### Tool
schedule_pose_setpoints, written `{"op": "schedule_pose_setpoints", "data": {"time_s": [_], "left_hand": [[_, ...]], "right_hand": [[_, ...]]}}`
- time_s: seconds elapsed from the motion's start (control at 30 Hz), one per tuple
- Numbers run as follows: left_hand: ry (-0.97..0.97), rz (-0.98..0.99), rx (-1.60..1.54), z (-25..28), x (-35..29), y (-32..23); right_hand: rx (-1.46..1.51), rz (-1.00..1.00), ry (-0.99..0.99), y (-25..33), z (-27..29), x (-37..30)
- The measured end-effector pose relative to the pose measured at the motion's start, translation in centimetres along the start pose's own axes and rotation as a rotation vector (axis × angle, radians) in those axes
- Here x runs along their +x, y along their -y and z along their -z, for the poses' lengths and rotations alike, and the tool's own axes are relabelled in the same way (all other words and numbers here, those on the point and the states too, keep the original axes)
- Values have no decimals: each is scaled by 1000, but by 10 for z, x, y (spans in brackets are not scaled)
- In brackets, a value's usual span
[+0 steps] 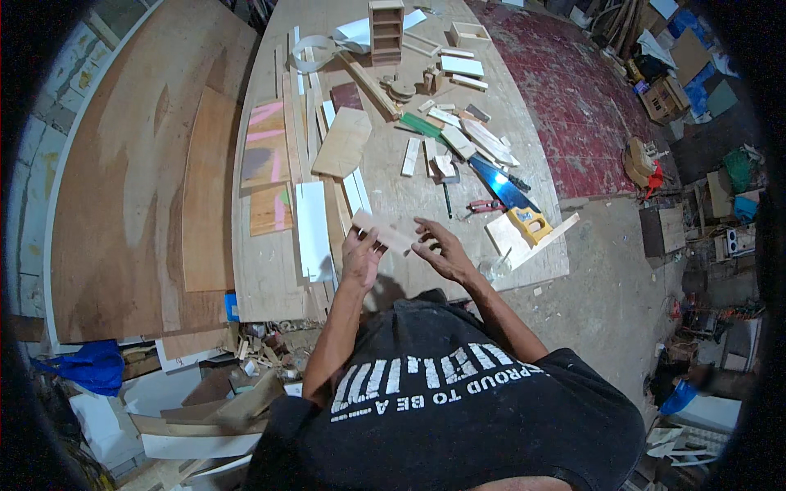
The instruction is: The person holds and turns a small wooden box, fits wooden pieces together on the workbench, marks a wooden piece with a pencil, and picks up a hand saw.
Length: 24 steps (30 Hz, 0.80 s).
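Observation:
A small pale wooden board [384,230], slightly blurred, is held above the near edge of the worktable. My left hand [361,259] is closed on its left end, with the fingers wrapped over the edge. At the board's right end, my right hand [446,254] has its thumb and fingers bent around the two edges. Behind my hands, a dark pencil-like stick [447,200] and red-handled pliers [485,205] lie on the table. A handsaw with a yellow handle [530,227] and a blue-tinted blade rests to their right.
The worktable [381,299] carries wood offcuts, a tan panel [344,142], a white strip [313,231] and, farther back, a small wooden shelf unit [386,33]. A clear jar [495,266] stands near the right corner. Large plywood [135,172] leans at left; scraps [205,409] lie below it.

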<state>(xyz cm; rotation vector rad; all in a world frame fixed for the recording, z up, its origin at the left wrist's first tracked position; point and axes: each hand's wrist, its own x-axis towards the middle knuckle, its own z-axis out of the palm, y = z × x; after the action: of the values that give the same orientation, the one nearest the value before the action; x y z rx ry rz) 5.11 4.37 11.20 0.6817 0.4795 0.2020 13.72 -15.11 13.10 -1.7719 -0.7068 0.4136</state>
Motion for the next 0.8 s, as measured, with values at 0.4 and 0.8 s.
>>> {"op": "schedule_pose_setpoints", "data": {"time_s": [0.4,0.8], "left_hand": [[-449,-120,89,75,-90,-5],[-304,-198,-323,36,-128,-54]], "right_hand": [[-971,-278,58,-167,-1,193],[-1111,-216,10,-164,-42,229]]}}
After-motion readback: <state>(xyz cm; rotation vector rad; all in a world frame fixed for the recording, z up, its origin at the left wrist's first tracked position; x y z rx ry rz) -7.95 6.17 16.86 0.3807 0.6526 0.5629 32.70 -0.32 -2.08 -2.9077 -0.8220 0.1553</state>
